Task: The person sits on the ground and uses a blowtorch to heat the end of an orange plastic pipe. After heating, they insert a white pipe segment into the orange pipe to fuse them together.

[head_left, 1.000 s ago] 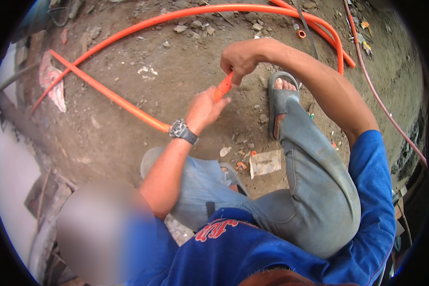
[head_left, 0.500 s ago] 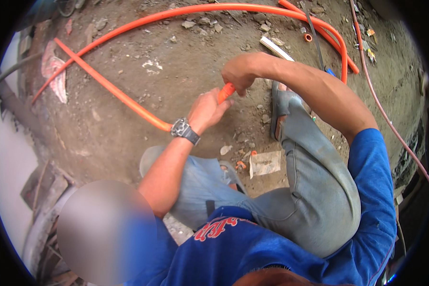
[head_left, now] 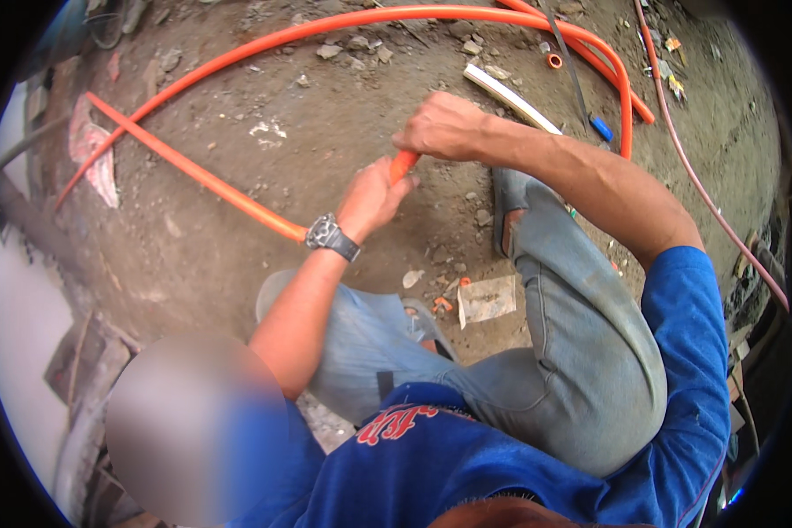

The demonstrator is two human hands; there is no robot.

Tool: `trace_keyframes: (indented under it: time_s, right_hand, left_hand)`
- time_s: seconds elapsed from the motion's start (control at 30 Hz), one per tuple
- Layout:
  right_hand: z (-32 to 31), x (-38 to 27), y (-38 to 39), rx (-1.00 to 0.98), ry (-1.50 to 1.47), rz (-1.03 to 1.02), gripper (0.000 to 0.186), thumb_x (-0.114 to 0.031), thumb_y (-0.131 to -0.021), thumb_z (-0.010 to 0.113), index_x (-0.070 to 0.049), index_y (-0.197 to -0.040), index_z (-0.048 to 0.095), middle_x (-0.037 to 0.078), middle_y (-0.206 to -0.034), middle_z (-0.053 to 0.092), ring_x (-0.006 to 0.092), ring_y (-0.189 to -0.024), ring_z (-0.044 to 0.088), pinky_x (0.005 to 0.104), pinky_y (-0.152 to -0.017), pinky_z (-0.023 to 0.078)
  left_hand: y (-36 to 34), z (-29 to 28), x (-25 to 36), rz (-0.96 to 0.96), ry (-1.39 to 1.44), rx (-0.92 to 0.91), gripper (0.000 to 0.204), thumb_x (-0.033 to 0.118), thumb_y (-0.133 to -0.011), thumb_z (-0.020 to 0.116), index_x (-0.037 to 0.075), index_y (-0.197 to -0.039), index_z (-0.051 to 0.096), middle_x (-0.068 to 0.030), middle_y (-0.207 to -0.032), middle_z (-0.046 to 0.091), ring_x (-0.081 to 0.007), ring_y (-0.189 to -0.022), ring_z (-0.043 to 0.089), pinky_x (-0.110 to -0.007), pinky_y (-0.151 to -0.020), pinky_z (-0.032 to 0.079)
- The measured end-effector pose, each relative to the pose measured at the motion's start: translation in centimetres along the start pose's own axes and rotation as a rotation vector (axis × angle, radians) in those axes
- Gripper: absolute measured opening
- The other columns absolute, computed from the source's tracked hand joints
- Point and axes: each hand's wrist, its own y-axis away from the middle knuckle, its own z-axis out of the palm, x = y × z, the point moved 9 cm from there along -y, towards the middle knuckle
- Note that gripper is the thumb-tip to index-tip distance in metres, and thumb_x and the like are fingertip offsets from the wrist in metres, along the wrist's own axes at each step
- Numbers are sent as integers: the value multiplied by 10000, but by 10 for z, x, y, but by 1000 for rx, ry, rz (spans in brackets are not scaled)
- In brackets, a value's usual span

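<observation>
My left hand, with a dark watch at its wrist, is closed round a short visible length of orange pipe. My right hand is closed over the upper end of that pipe, its fingers curled and partly hidden. A long orange pipe section runs from the far left toward my left wrist. Behind the wrist it drops out of sight, and whether it joins the held length I cannot tell.
A long orange pipe curves across the far ground. At the right lie a white strip, an orange ring, a small blue piece and a pinkish hose. A clear packet lies near my feet.
Both hands have shifted slightly left with the pipe. My right hand has turned so its back faces up more, and the blue piece shows more fully.
</observation>
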Motion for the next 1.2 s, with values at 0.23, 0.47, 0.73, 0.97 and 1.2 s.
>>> trace_keyframes:
  time_s: [0.23, 0.47, 0.73, 0.97, 1.2]
  right_hand:
    - [-10, 7, 4, 126, 175, -85, 105, -224, -886, 626, -140, -934, 588, 32, -735, 659, 256, -787, 710, 420, -736, 544]
    - [-64, 145, 47, 103, 81, 376, 209, -270, -886, 721, -135, -1045, 722, 121, -900, 743, 304, -863, 725, 456, -760, 555]
    - [-56, 128, 65, 189, -433, 483, 443, -389, -816, 833, -67, -1077, 674, 166, -874, 713, 344, -841, 691, 455, -773, 530]
    - [17, 58, 83, 59, -1186, 566, 318, -239, -814, 880, -50, -880, 633, -30, -782, 587, 119, -754, 534, 321, -696, 460]
    - [-10, 4, 59, 263, -1424, 283, 303, -175, -855, 859, -40, -1105, 751, 30, -1036, 758, 141, -969, 682, 312, -902, 545]
  left_hand:
    - [-5, -6, 6, 13, -3, 38, 460, 430, -922, 713, -19, -974, 626, -306, -908, 693, -494, -934, 666, -545, -798, 508]
    - [16, -3, 1, -29, -27, 2, 467, 463, -926, 712, 8, -972, 624, -279, -886, 691, -480, -890, 664, -526, -764, 502]
    - [4, -15, 20, 19, 106, 138, 499, 505, -917, 724, 21, -1000, 633, -243, -864, 698, -456, -864, 673, -514, -749, 498]
    - [5, -2, 0, -6, 202, 5, 284, 324, -934, 763, 58, -979, 677, -68, -860, 712, -161, -803, 646, -347, -760, 508]
    - [1, -14, 17, 59, 213, 83, 313, 309, -907, 747, 28, -1022, 671, -218, -887, 713, -398, -852, 700, -451, -749, 520]
